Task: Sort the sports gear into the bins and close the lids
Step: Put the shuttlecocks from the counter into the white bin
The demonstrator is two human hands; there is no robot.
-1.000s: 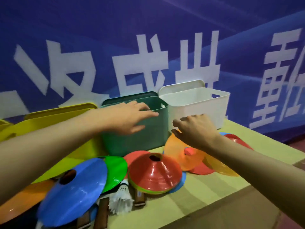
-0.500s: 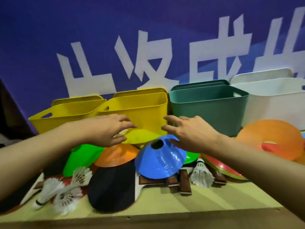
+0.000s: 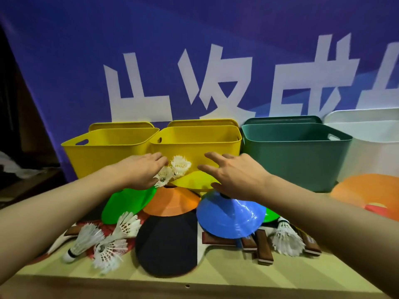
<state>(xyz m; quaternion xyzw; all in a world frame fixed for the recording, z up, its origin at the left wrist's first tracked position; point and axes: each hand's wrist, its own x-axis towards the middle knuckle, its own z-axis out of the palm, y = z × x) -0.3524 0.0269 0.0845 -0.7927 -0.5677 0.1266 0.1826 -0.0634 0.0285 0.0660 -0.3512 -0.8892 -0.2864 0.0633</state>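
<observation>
Here the left hand point(image 3: 140, 171) pinches two shuttlecocks point(image 3: 174, 169), held just in front of the second yellow bin point(image 3: 195, 141). The right hand point(image 3: 235, 175) hangs spread and empty above the blue cone point(image 3: 231, 214). Shuttlecocks are probably featherlight and easily crushed, so grip the cork, not the skirt. The cones look thin, slick plastic and would lift best by the rim or top hole. Below the wrists lie four more shuttlecocks. Bins: two yellow, one green point(image 3: 295, 152), one white point(image 3: 373, 147), lids behind.
</observation>
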